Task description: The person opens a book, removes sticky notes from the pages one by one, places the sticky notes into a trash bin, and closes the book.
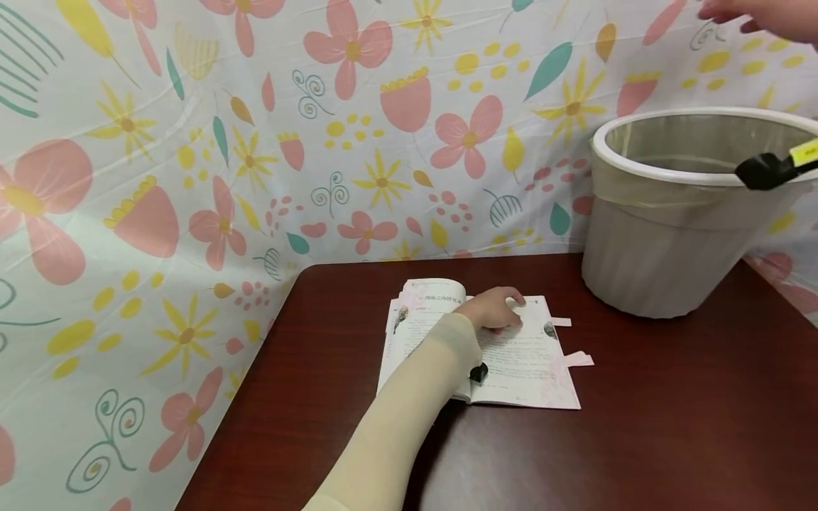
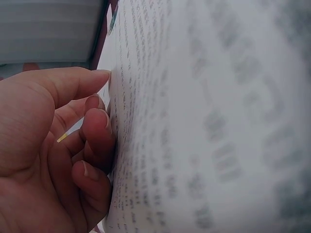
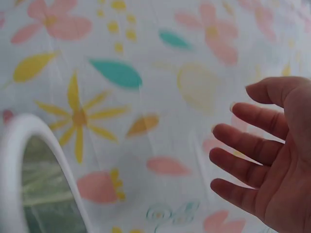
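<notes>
An open book (image 1: 524, 369) with printed text lies on the dark red table. My left hand (image 1: 492, 309) rests on its right page, the arm crossing over the left page and the spine. In the left wrist view, the bent fingers and thumb of that hand (image 2: 73, 131) touch the printed page (image 2: 146, 121), and I see nothing pinched between them. High above the bin, my right hand (image 3: 262, 150) is spread against the patterned backdrop and holds nothing; the head view shows this hand (image 1: 776, 18) at the top right corner.
A grey bin (image 1: 652, 248) with a white rim and a liner stands at the table's back right. Pale paper tabs (image 1: 578, 359) stick out from the book's right edge. Floral cloth (image 1: 358, 128) hangs behind and left of the table (image 1: 639, 426).
</notes>
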The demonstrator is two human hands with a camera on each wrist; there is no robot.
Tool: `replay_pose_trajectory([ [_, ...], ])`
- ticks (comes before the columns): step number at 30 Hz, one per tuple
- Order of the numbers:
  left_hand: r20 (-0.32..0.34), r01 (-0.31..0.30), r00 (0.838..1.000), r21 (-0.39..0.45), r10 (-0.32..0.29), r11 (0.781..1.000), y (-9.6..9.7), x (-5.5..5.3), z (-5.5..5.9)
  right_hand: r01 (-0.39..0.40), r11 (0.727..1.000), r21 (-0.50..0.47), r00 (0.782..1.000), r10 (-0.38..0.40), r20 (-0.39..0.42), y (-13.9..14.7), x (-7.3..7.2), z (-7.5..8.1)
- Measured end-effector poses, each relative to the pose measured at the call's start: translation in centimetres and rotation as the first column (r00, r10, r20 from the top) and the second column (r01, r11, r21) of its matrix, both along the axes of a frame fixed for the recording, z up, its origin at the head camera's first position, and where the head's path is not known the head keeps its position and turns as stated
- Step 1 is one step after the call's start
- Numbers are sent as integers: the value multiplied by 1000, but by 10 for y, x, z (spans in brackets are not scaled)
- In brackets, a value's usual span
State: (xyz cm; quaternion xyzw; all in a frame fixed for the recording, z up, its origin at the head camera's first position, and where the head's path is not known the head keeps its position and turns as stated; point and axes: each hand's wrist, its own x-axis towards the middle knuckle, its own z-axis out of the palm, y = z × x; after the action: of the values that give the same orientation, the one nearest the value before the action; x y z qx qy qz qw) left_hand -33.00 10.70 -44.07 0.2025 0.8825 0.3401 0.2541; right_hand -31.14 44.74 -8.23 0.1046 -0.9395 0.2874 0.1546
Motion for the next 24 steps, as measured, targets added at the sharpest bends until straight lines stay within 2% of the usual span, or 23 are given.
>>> replay_pose_trajectory([
  [3,21,-3,1000,14,3,1000,0,-4,-2,-72,989,-127,996,64,-65,-29,26,-7],
  [4,24,-4,1000,17,3,1000,0,-5,-3,-96,990,-105,990,84,-116,-39,35,-11],
  [7,25,-13,1000,20,12,1000,0,-7,-5,-88,996,-17,976,82,-199,-65,65,-30],
  [10,21,-23,1000,21,23,1000,-1,-7,-6,-70,981,179,958,116,-263,-87,92,-54],
  [12,21,-26,999,21,26,999,-1,-6,-6,-107,971,214,951,163,-262,-96,106,-72],
  [16,14,-28,1000,16,28,999,-1,-5,-5,-209,940,269,933,274,-235,-112,123,-115],
  [19,4,-29,1000,5,29,1000,0,-3,-4,-278,922,271,920,336,-200,-121,130,-149],
  [24,-18,-29,999,-5,29,1000,1,-1,-2,-334,917,220,926,362,-105,-130,136,-207],
])
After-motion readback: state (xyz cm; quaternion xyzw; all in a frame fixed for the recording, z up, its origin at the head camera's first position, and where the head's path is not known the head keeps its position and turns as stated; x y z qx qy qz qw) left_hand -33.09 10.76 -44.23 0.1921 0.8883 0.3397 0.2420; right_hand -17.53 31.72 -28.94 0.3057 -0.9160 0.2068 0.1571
